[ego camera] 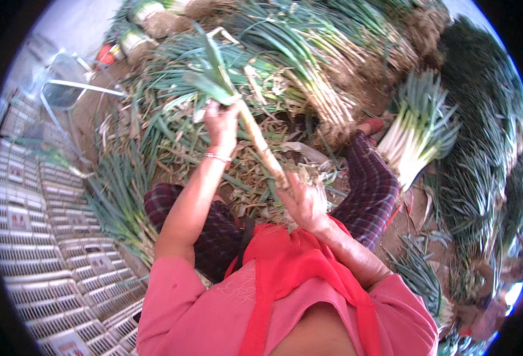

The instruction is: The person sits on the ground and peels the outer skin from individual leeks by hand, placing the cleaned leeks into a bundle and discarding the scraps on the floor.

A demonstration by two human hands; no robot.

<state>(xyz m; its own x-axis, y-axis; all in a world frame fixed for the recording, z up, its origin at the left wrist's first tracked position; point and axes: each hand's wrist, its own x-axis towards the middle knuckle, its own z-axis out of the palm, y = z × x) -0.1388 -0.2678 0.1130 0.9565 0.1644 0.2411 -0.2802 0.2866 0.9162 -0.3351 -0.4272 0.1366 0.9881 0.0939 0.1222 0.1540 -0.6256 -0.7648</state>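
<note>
A single large green onion (255, 133) slants across the middle of the view, leaves up and root end toward my body. My left hand (222, 122) is closed around its upper part, where the green leaves fan out. At the lower end, my right hand (305, 202) grips the stalk near the roots, which my fingers partly hide. Below both hands, loose peelings and cut leaves (252, 191) litter the floor between my knees. Just beyond lies a bunch of unpeeled green onions (324, 95) with soil on the roots.
Peeled white green onions (406, 138) rest beside my right knee. A large heap of green onions (479, 147) fills the right side. Stacked white plastic crates (25, 222) line the left, near more green onions (123, 196). A metal frame (83, 84) stands at upper left.
</note>
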